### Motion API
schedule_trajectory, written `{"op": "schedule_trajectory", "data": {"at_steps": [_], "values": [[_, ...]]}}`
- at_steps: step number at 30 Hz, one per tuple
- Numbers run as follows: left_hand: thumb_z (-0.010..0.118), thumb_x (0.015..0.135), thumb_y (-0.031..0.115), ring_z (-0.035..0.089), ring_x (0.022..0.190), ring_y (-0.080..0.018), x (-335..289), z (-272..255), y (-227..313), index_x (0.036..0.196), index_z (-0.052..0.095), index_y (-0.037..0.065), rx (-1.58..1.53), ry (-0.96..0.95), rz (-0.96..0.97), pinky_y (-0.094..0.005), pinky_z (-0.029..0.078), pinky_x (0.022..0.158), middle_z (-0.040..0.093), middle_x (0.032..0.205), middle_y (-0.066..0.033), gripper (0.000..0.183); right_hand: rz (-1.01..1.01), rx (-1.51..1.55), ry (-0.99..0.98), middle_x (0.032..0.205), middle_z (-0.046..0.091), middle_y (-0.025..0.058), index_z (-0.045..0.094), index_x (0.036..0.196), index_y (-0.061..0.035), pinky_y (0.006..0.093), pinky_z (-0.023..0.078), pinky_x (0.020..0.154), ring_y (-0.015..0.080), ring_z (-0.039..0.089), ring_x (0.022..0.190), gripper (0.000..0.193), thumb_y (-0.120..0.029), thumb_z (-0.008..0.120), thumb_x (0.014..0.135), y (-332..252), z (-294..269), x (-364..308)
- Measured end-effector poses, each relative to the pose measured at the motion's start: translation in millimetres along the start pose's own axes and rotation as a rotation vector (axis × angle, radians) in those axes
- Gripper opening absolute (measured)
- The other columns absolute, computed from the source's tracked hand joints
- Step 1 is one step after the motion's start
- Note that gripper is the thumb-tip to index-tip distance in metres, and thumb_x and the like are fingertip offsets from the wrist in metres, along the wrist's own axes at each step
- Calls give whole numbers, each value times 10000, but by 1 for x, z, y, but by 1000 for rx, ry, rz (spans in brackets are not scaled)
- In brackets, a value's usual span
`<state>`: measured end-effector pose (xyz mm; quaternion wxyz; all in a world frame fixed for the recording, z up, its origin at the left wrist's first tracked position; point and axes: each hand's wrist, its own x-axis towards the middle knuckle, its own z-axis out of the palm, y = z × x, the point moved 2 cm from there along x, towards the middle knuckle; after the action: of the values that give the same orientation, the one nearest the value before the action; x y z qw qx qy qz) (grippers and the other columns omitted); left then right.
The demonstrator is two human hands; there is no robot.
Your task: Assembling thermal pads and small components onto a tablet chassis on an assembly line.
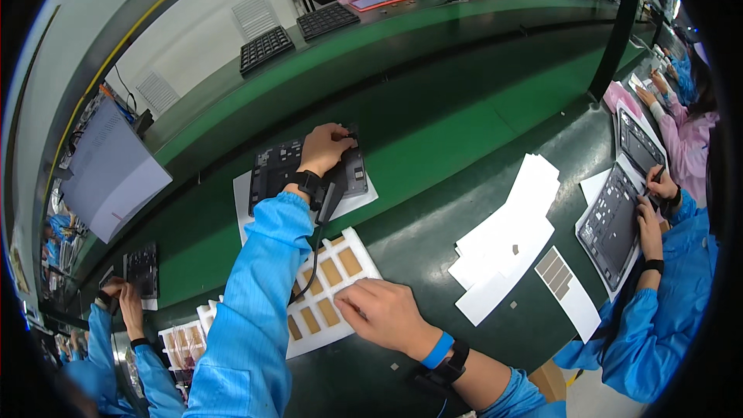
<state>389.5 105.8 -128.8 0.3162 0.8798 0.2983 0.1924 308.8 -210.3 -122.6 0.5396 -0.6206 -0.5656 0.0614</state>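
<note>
Evidently the work in hand centres on the dark panel [272, 174], which lies on a white sheet [241, 195] on the green surface [426, 255], farther from its near edge than the foam tray [368, 251]. The left hand [323, 151] is over the panel's far right part, its fingers bent down; whether they grip anything I cannot tell. The right hand [387, 316] is at the tray's right side, fingers curled — the tips are too unclear to say whether they hold anything.

To do this well, I'd keep the left fingers' pressure light and straight down, so the panel and its sheet don't slide toward the surface's far edge. The black cord [316, 251] hangs across the tray, over the tan pads [350, 262]; best to keep it slack and clear of them. The right hand should lift clear of the tray's rim — 1 snag could shift it.
</note>
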Motion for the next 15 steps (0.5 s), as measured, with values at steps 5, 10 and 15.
{"op": "schedule_trajectory", "data": {"at_steps": [5, 10, 15], "values": [[777, 843, 242, 745, 686, -257, 2, -5, 1, 991, 792, 24, -4, 18, -25, -383, 582, 640, 776, 877, -137, 264, 32, -6, -46, 778, 648, 79, 652, 885, -90, 393, 553, 622, 286, 674, 702, 99, -160, 701, 934, 0, 0, -4], [776, 861, 175, 742, 719, -204, 9, -5, 0, 980, 783, -12, 156, -23, -123, -344, 572, 666, 782, 878, -117, 222, 32, -2, -42, 776, 651, 84, 652, 887, -87, 396, 554, 624, 291, 676, 704, 100, -158, 703, 934, -3, 1, -3], [715, 947, 119, 733, 738, -191, 6, -20, 4, 1105, 701, -39, -115, -74, -246, -309, 626, 640, 713, 880, -103, 224, 19, 1, -33, 776, 657, 86, 653, 889, -82, 395, 559, 628, 290, 678, 705, 97, -152, 704, 931, 1, 0, -3]]}}
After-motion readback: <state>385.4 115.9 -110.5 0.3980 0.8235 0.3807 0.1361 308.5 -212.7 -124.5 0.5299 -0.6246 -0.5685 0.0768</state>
